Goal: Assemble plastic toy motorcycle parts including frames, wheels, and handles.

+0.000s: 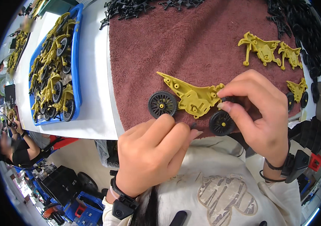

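A yellow plastic toy motorcycle body half [195,98] lies hollow side up on the brown-red towel, right in front of me. One black spoked wheel [162,104] is at its left end; another black wheel [222,122] sits below its right end. My right hand [256,113] is closed in a pinch at the body's right end, with a small black plastic part [227,99] between thumb and forefinger. Below the body, my left hand [155,150] is closed too, and a small black piece [194,125] pokes out by its fingertips; the rest of that piece is hidden.
More yellow body halves [260,49] and a partly wheeled one [298,90] lie at the right. Black parts [130,8] are heaped along the far edge, black wheels [305,35] at far right. A blue tray [76,71] of yellow motorcycles stands left on the white table [96,75].
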Demonstrator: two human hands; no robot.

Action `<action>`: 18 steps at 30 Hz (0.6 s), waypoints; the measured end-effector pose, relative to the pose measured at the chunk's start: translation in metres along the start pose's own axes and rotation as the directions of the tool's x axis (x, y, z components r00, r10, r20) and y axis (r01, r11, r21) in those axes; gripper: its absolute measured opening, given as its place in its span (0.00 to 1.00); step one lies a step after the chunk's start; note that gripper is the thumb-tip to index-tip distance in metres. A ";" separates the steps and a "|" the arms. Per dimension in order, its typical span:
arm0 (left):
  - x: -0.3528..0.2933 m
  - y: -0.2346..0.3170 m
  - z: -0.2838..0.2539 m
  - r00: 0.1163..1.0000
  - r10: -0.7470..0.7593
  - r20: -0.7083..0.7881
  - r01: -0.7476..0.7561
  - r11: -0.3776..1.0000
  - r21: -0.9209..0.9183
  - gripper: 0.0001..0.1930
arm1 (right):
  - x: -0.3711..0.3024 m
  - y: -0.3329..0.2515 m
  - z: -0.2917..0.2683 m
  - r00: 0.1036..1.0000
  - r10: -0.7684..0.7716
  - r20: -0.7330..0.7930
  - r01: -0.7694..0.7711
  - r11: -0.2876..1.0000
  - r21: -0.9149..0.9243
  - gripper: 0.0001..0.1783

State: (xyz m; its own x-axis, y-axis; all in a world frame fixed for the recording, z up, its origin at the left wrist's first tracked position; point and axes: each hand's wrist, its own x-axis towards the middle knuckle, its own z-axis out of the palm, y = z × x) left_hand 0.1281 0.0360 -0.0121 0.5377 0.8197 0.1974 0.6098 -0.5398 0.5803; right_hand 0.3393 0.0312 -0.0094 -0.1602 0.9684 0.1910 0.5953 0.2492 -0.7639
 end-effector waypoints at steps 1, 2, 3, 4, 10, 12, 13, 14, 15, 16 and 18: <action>0.002 0.000 0.001 0.999 0.051 0.001 -0.051 0.997 0.052 0.10 | 0.000 -0.001 0.000 1.000 0.002 0.001 -0.002 1.000 -0.002 0.11; 0.002 0.002 0.004 0.999 0.051 0.002 -0.051 0.997 0.049 0.10 | -0.001 -0.003 0.001 1.000 0.004 -0.007 -0.003 1.000 0.005 0.11; 0.002 0.002 0.009 0.998 0.046 -0.034 -0.043 0.996 0.075 0.10 | -0.001 -0.003 0.002 1.000 0.005 -0.012 -0.005 1.000 0.015 0.11; 0.001 0.002 0.011 0.997 0.041 -0.071 -0.034 0.994 0.100 0.10 | -0.001 -0.002 0.002 1.000 0.007 -0.010 -0.007 1.000 0.016 0.11; -0.002 0.002 0.013 0.995 0.045 -0.090 -0.036 0.994 0.100 0.10 | -0.002 0.001 0.000 1.000 -0.011 -0.002 0.011 1.000 0.021 0.11; -0.003 0.001 0.016 0.994 0.042 -0.098 -0.031 0.994 0.109 0.10 | -0.002 0.002 0.000 1.000 -0.012 0.007 0.012 1.000 0.018 0.11; -0.003 0.001 0.017 0.993 0.041 -0.107 -0.028 0.993 0.117 0.10 | -0.002 0.002 0.000 1.000 -0.011 0.009 0.011 1.000 0.019 0.11; -0.003 0.002 0.017 0.994 0.039 -0.107 -0.026 0.993 0.117 0.10 | -0.001 0.002 0.000 1.000 -0.015 0.009 0.015 1.000 0.020 0.11; -0.002 0.003 0.017 0.996 0.040 -0.081 -0.028 0.988 0.150 0.10 | -0.001 0.002 0.000 1.000 -0.018 0.010 0.018 1.000 0.019 0.12; -0.001 0.005 0.016 0.998 0.041 -0.056 -0.030 0.983 0.184 0.10 | -0.001 0.001 -0.001 1.000 -0.017 0.012 0.017 1.000 0.019 0.12; 0.002 0.008 0.015 0.999 0.020 -0.034 -0.013 0.980 0.197 0.10 | 0.000 0.000 -0.005 0.999 -0.014 0.035 0.016 0.999 -0.037 0.13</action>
State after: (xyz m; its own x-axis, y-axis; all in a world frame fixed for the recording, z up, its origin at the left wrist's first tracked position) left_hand 0.1426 0.0304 -0.0185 0.5294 0.8148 0.2361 0.7055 -0.5774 0.4109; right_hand 0.3436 0.0317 -0.0061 -0.1963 0.9638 0.1804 0.6216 0.2646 -0.7373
